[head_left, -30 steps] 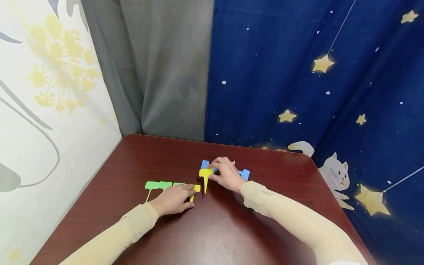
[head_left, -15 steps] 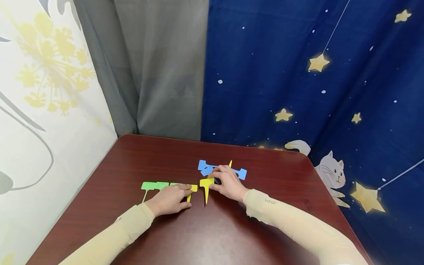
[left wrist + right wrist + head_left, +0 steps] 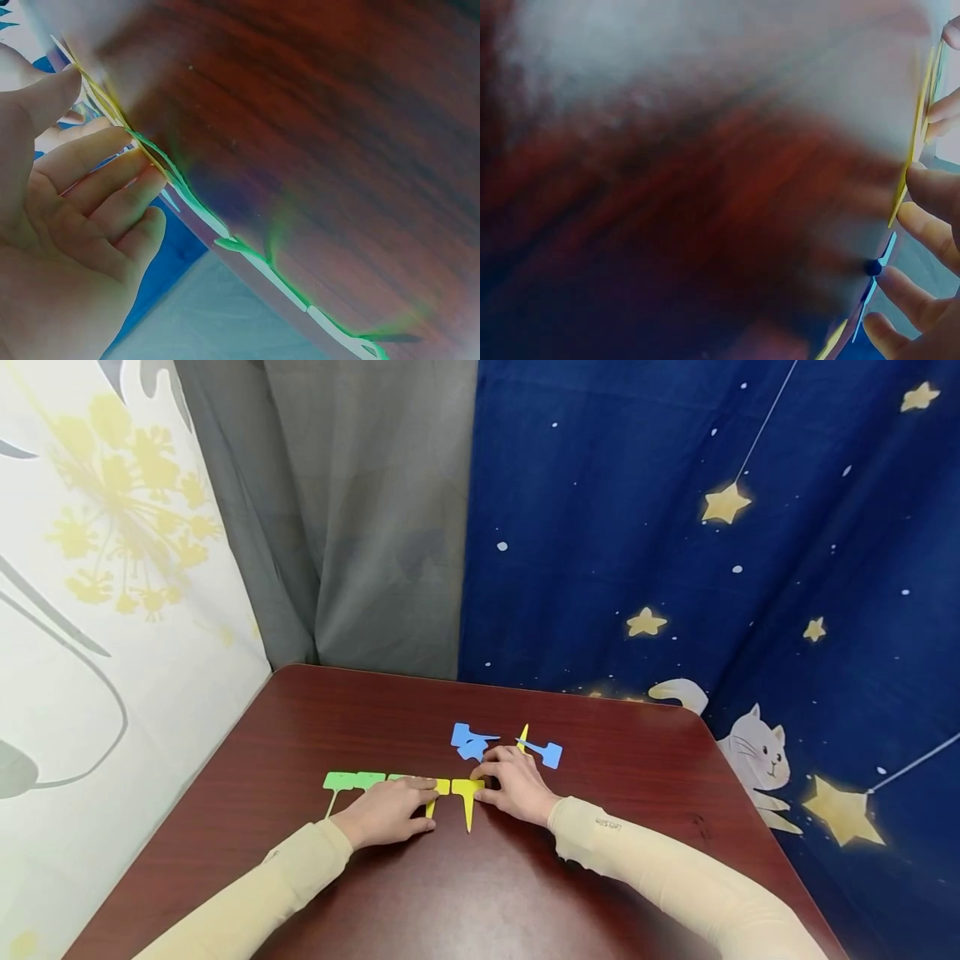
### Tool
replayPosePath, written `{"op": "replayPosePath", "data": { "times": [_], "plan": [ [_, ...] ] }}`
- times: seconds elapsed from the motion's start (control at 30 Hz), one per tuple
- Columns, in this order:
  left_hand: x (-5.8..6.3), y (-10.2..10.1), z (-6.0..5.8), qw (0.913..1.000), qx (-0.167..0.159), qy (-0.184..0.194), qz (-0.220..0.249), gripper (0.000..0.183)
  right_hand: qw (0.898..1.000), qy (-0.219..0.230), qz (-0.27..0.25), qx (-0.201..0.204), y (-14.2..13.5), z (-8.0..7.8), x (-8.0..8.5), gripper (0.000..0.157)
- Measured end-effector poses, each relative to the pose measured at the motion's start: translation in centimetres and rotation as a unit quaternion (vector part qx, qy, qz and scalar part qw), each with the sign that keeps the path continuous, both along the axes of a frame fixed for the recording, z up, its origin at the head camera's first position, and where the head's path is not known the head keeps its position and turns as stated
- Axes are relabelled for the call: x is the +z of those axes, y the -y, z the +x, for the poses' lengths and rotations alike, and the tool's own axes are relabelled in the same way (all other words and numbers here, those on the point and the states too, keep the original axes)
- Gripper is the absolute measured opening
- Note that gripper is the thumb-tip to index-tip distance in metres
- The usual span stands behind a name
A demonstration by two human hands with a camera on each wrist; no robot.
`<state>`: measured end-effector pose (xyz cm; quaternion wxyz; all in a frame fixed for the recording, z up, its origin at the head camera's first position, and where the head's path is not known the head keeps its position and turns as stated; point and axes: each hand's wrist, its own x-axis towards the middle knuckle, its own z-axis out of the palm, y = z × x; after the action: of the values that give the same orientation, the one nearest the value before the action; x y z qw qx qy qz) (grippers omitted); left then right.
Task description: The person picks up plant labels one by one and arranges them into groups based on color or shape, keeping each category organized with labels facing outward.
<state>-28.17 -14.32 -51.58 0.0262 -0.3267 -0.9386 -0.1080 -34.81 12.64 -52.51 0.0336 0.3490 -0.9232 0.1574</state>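
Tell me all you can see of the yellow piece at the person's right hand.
The yellow piece is thin and T-shaped, apparently plastic: a broad head and a stem tapering to a point toward the person. The right hand holds the head's right end between thumb and finger. A narrow gap parts it from another yellow tag on its left. Whether it lies flat on the table is unclear.

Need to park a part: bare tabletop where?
Free: near stretch of dark-red wood-grain table between both cream sleeves; far left, beyond flat green tags; right, past rightmost flat blue tag. Crowded: centre, with left hand, right hand, flat yellow T-shaped tags.
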Motion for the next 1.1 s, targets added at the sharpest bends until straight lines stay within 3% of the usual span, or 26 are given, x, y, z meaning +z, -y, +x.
{"op": "replayPosePath", "data": {
  "times": [0.8, 1.1],
  "plan": [
    [0.32, 0.06, 0.01, 0.9993, 0.022, 0.028, 0.006, 0.053, 1.000, 0.001, -0.007, -0.012, 0.29, 0.44, -0.02, 0.027],
    [0.21, 0.16, -0.04, 0.9996, 0.020, 0.018, 0.011, 0.052, 1.000, -0.002, -0.005, -0.009, 0.26, 0.58, 0.01, 0.027]
  ]
}}
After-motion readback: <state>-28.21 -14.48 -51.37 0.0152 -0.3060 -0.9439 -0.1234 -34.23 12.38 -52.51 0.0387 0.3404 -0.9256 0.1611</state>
